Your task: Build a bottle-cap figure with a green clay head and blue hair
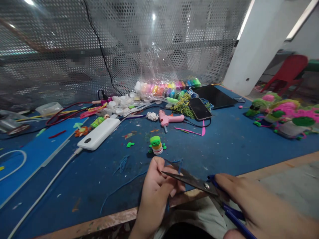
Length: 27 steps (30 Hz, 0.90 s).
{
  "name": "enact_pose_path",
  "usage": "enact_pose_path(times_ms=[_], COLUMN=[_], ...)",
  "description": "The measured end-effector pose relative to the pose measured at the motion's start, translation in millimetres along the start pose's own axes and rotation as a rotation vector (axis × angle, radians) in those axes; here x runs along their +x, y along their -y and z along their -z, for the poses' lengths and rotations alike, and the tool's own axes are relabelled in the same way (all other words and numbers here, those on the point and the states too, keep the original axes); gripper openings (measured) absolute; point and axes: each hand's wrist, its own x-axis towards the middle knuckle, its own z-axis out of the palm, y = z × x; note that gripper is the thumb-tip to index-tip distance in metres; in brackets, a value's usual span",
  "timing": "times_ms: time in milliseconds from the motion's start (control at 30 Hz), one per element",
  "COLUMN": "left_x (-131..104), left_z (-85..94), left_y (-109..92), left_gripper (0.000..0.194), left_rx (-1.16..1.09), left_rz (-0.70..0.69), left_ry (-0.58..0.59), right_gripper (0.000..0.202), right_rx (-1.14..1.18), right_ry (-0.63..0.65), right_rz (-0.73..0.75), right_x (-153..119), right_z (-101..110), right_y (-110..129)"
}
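Observation:
My right hand [251,196] grips blue-handled scissors [199,183] at the lower right, their dark blades parted and pointing left. Blue yarn [179,166] is pinched in the closed fingers of my left hand [159,182], with a short end standing up by the scissor blades. A long strand of it trails left over the table. Just beyond my left hand stands a small figure [157,145] with a green clay head and a yellow and white body. A cut bunch of blue yarn [122,163] lies to its left, near a green clay bit [130,144].
A pink glue gun [171,119], a phone [200,109] and green yarn [181,106] lie farther back. To the left is a white power bank [99,134] with its cable. Finished-looking clay and yarn figures [286,114] stand at the right. The wooden table edge [119,219] runs in front.

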Motion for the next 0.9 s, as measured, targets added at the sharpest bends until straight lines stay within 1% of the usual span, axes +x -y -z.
enact_pose_path(times_ms=[100,167,300,467,600,667,733,900], left_x=[-0.2,-0.3,-0.5,-0.9,-4.7,-6.6,-7.6,-6.3], left_z=[-0.3,-0.7,-0.5,-0.1,-6.3,-9.8,-12.0,-13.1], left_y=[1.7,0.7,-4.9,-12.8,-19.5,-22.3,-24.0,-24.7], left_gripper=[0.040,0.044,0.041,0.040,0.039,0.038,0.037,0.036], left_rx=[-0.097,-0.136,-0.127,-0.001,0.159,0.216,0.246,0.250], left_rz=[0.085,0.117,0.134,0.105,0.033,-0.006,-0.018,0.022], left_ry=[0.007,0.020,0.028,0.001,-0.111,-0.143,-0.151,-0.144], right_gripper=[0.074,0.074,0.077,0.080,0.079,0.080,0.081,0.080], right_rx=[0.038,0.043,0.029,0.005,-0.005,0.002,0.021,0.063], right_ry=[0.009,0.011,0.021,0.022,0.027,0.027,0.032,0.035], right_rz=[0.046,0.069,0.083,0.070,0.061,0.058,0.058,0.081], right_x=[-0.2,-0.3,1.5,4.4,4.6,4.2,3.4,2.5], right_z=[-3.4,-5.5,-5.6,-3.1,-3.7,-3.7,-3.4,-3.3], right_y=[-0.5,-1.7,-2.2,-0.2,0.4,0.3,0.2,-0.4])
